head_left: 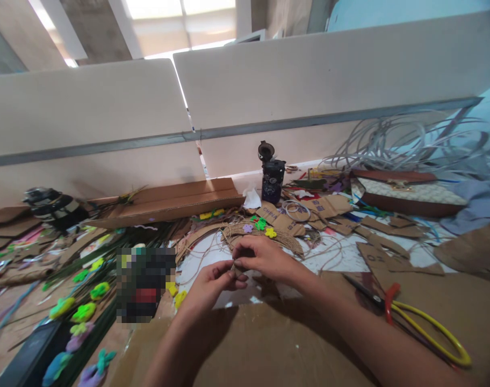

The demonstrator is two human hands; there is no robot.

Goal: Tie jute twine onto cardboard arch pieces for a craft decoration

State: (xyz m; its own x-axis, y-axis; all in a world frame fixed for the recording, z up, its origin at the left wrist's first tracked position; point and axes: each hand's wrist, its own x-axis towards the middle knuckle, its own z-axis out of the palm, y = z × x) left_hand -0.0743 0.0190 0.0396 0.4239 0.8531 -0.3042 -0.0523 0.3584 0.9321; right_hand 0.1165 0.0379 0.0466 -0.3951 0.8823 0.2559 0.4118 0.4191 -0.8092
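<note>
At the left, yellow flower pieces (pixel 180 299) lie beside the person's forearm, and next comes the left hand (pixel 213 280), its thumb and forefinger pinching a small brown bit (pixel 236 266) (probably twine, though it is too small to be sure). The right hand (pixel 265 259) meets it there, fingertips closed on the same bit. For good work at this pinch, I'd steady the left fingers as an anchor, let the right ones make only small, even movements, and avoid tugging any loose strand. The bit is mostly covered, so I cannot tell its direction. Just beyond the hands, on the desk (pixel 196 251), lies the twine-wrapped arc (pixel 283 243), carrying a lilac flower (pixel 248 228), green flowers (pixel 261 223) and a yellow flower (pixel 271 232); its long axis runs roughly left to right, bowing away from the person, with the right end dipping nearer. Farther right, the scissors (pixel 388 304) point their blades forward and left, on the cardboard (pixel 333 344).
</note>
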